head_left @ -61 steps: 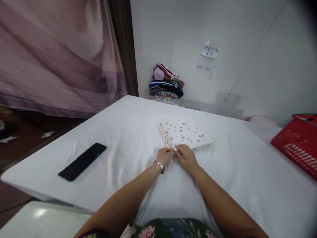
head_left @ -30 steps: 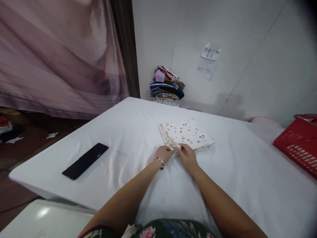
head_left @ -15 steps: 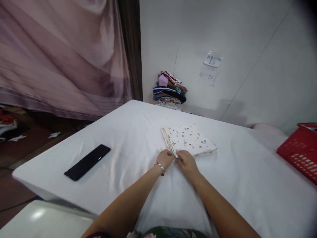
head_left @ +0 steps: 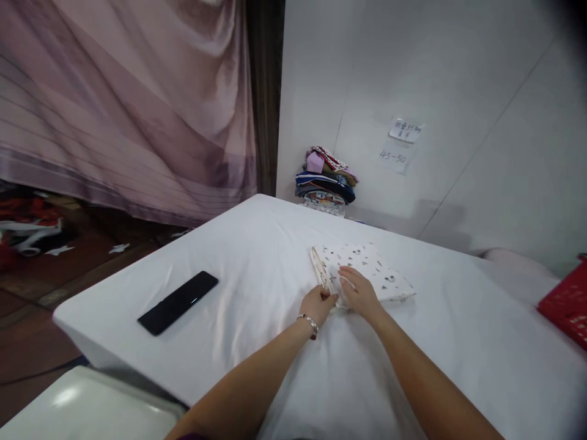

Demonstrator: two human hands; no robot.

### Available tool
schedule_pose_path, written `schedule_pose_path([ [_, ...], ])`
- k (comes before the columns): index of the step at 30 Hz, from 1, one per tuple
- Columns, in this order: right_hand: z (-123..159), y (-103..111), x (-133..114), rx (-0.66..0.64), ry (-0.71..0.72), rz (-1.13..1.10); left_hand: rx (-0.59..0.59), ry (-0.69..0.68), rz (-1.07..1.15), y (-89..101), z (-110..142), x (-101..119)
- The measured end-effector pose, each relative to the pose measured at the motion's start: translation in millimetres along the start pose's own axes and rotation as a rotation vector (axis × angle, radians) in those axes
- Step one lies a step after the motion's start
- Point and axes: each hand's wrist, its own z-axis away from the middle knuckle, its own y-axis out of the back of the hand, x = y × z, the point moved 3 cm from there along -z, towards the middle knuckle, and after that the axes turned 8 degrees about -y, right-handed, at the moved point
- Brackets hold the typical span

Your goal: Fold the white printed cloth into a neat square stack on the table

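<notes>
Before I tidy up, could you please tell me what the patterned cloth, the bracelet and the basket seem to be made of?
The cloth: matte, printed fabric, perhaps cotton, judging by its soft folded edges.
The bracelet: probably polished metal, silvery with bright glints, though plated plastic is possible.
The basket: likely moulded plastic, from its uniform red and the slots in its wall.

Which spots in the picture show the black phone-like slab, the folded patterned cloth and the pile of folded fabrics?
Black slab [head_left: 178, 303]: head view, middle of its flat top.
Patterned cloth [head_left: 383, 278]: head view, right part of its upper face.
Fabric pile [head_left: 325, 184]: head view, dark middle layers.
</notes>
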Motion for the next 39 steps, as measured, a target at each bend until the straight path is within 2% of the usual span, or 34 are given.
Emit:
schedule_pose_path([
  [3, -20, -14, 7, -0.193, -0.089, 0.280, -0.007, 0.000, 0.021, 0.7, 2, 0],
  [6, -22, -29, 17, -0.342, -0.200, 0.466, -0.015, -0.003, 0.040, 3.6, -1, 0],
  [9, -18, -35, 22, -0.341, -0.196, 0.488, 0.020, -0.008, -0.020, 13.2, -15, 2],
  [13, -22, -31, 22, -0.362, -0.206, 0.459, 0.063, -0.004, -0.084, 27.5, -47, 7],
  [18, -38, -23, 23, -0.322, -0.211, 0.503, 0.068, 0.057, -0.116, 27.6, -74, 9],
  [27, -35, -36, 44, -0.347, -0.246, 0.601, 0.059, 0.135, -0.124, 16.4, -92, 4],
  [35, -35, -29, 39, -0.418, -0.280, 0.539, 0.066, 0.190, -0.110, 24.3, -88, 0],
  [39, -51, -24, 30, -0.425, -0.261, 0.475, 0.064, 0.166, -0.138, 24.3, -98, 4],
])
